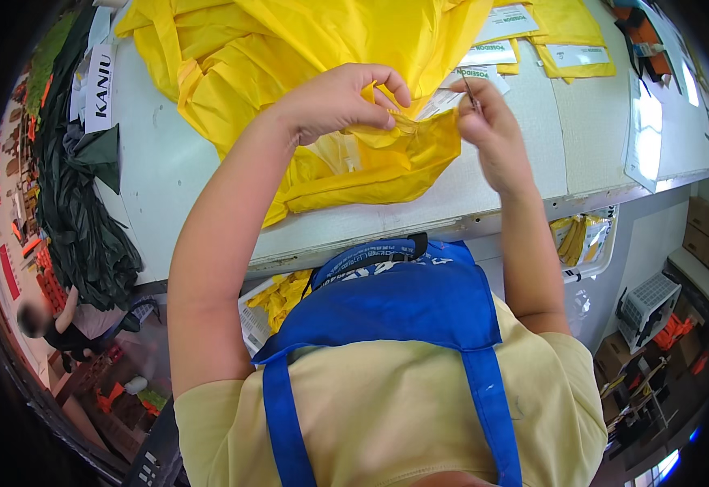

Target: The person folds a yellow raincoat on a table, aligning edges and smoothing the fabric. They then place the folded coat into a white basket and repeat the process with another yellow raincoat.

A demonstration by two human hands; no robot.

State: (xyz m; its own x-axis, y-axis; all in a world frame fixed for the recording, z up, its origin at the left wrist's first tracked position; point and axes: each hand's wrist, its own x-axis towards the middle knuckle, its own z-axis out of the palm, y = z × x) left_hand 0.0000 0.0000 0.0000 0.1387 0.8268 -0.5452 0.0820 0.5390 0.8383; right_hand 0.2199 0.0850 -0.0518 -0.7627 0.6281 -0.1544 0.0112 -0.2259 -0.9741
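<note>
A large piece of yellow fabric (306,40), which looks like a rain garment, lies bunched over the white table (208,235). My left hand (334,101) is closed on a folded edge of it, with thumb and fingers pinching the cloth near a pale inner patch. To the right, my right hand (492,134) grips thread snips (472,93), their dark thin blades pointing up and away from me. The right fist is just beside the fabric's right end; whether it touches the cloth I cannot tell.
Flat yellow packs with white labels (577,55) lie at the back right. Dark green fabric (79,211) hangs over the table's left end beside a white printed box (99,89). A bin with yellow pieces (586,239) stands below the table. Another person (66,325) is at far left.
</note>
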